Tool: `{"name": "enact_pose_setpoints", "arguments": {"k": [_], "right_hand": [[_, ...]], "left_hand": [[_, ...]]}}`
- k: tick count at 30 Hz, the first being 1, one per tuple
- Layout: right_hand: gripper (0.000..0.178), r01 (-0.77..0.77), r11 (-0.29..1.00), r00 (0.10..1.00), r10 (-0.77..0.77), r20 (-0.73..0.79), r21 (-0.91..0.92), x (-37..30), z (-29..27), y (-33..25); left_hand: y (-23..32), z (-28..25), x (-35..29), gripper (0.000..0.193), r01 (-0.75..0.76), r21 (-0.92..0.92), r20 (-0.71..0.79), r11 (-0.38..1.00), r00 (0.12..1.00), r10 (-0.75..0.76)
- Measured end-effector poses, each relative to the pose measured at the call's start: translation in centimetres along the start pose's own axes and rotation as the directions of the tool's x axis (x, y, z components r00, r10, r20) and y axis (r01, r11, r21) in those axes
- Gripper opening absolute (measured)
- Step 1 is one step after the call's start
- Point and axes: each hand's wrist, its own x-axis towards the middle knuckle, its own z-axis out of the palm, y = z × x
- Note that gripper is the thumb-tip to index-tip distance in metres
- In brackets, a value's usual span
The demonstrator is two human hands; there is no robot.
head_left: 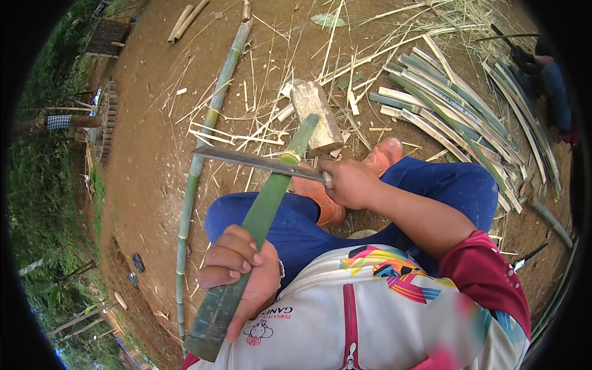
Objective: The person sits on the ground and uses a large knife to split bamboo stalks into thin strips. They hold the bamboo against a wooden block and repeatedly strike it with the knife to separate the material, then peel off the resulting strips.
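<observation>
My left hand is closed around the near end of a long green split bamboo piece. The far end of the bamboo leans on a wooden block that lies on the dirt. In my right hand is the handle of a machete, gripped with the fingers wrapped round it. Its long blade points left and crosses over the bamboo, at a pale node ring. Whether the edge is cutting into the bamboo cannot be made out. My knees in blue trousers and my orange boots flank the work.
A long bamboo pole lies on the ground to the left. At the right is a pile of split bamboo strips, with shavings scattered about the dirt. Another person is partly visible at the right edge. Two short poles lie far left.
</observation>
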Motion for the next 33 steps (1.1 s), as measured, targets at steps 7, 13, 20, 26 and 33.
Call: {"name": "enact_pose_setpoints", "arguments": {"k": [7,13,20,26,33], "right_hand": [[0.025,-0.035,0.999,0.999,0.036,-0.037,0.021,0.4,0.9,1.4],[0.026,-0.178,0.983,0.982,0.179,-0.058,0.036,1.5,0.6,2.1],[0.030,-0.170,0.984,0.985,0.171,-0.034,0.045,2.3,2.0,3.6],[0.027,-0.154,0.988,0.987,0.155,0.046,-0.018,0.7,0.6,1.6],[0.029,-0.182,0.983,0.983,0.182,-0.039,-0.003,2.0,1.9,3.4]], "left_hand": [[0.1,-0.1,-0.3,0.082,0.032,-0.006,0.007,0.999,0.999,-0.032],[0.2,0.0,-0.3,0.082,0.029,0.007,-0.024,1.000,0.999,-0.029],[0.2,-0.5,0.1,0.082,0.027,-0.001,0.017,1.000,0.999,-0.027],[0.5,-1.0,-0.1,0.083,0.052,0.021,0.008,0.998,0.999,-0.052],[0.7,-0.9,0.4,0.081,0.096,0.003,0.052,0.995,0.994,-0.096]]}}
